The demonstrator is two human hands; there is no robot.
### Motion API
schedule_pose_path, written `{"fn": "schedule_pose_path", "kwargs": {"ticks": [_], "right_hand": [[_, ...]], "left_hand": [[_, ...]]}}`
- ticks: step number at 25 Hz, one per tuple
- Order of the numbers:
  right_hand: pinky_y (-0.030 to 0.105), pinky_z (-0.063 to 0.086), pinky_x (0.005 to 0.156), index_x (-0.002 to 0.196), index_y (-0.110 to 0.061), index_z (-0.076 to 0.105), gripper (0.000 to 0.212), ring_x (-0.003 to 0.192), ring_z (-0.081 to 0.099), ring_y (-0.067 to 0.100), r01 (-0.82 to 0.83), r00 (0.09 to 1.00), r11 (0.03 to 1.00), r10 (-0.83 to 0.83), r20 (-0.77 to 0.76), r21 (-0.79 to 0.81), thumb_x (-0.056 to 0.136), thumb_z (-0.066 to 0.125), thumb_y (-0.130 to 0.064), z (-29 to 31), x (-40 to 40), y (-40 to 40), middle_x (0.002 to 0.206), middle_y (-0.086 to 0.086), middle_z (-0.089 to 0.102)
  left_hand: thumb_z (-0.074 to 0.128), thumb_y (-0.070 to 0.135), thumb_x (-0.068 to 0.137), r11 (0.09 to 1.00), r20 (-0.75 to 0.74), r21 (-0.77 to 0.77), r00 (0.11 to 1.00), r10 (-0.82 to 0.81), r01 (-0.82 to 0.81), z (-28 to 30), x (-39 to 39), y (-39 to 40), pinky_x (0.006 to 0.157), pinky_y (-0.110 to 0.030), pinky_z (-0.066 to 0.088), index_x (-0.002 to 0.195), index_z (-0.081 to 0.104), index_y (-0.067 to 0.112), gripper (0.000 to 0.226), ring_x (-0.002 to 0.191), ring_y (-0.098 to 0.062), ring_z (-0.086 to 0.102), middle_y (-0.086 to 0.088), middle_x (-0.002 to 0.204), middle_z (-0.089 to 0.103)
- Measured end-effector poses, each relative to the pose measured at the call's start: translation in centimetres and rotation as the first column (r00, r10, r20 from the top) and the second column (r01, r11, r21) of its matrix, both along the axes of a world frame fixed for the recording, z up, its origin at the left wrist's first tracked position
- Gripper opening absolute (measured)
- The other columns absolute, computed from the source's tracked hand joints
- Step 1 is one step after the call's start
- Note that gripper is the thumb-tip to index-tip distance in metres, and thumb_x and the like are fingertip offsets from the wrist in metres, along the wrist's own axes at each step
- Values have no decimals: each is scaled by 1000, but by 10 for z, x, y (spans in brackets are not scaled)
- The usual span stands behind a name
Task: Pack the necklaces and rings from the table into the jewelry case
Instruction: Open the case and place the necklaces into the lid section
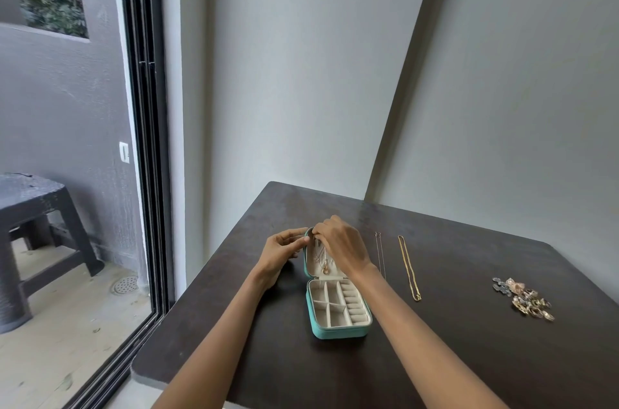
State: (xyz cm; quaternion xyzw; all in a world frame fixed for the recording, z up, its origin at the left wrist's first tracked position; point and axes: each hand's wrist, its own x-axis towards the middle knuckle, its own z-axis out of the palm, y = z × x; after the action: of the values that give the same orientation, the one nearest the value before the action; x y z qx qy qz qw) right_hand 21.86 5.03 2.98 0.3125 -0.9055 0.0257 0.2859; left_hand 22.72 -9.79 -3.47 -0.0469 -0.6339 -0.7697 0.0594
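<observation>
A teal jewelry case (338, 331) lies open on the dark table (435, 358), its cream tray of compartments toward me and its lid raised. Inside the lid hangs a thin necklace with a ring pendant (325, 269). My left hand (284, 249) grips the lid's top left edge. My right hand (341, 246) pinches the necklace's upper end at the top of the lid. A thin silver necklace (381, 254) and a gold chain (408, 266) lie straight to the right of the case. A heap of rings (526, 299) sits farther right.
The table meets a pale wall at the back, and its left edge runs beside a sliding glass door (144, 140). A dark plastic stool (37, 227) stands outside on the balcony floor.
</observation>
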Motion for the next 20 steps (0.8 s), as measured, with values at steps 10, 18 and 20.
{"fn": "schedule_pose_path", "kwargs": {"ticks": [10, 18, 20], "right_hand": [[19, 43, 44, 57, -26, 64, 32, 50, 54, 10, 9, 999, 992, -4, -43, 127, 44, 92, -19, 3, -6, 2, 52, -7, 57], [22, 47, 51, 65, -27, 70, 21, 58, 54, 13, -35, 991, 989, 54, -126, 145, 58, 88, -19, -3, -6, 11, 60, -7, 57], [23, 48, 53, 68, -25, 70, 16, 63, 54, 14, -60, 986, 992, 77, -150, 112, 65, 85, -21, -3, -3, 15, 66, -8, 58]], "left_hand": [[70, 17, 82, 1000, -1, -29, 1000, 6, -6, 1, 2, 0, 70, -21, 41, 107, 71, 17, 24, 80, 1, 63, 0, 98, 73], [69, 17, 83, 999, 0, -42, 1000, 11, -11, 2, 4, 1, 70, -21, 41, 108, 70, 15, 25, 80, 0, 62, -2, 99, 73], [68, 18, 84, 999, -2, -45, 1000, 3, -3, 3, 5, 1, 71, -22, 41, 110, 70, 15, 27, 83, -4, 61, -5, 102, 72]]}}
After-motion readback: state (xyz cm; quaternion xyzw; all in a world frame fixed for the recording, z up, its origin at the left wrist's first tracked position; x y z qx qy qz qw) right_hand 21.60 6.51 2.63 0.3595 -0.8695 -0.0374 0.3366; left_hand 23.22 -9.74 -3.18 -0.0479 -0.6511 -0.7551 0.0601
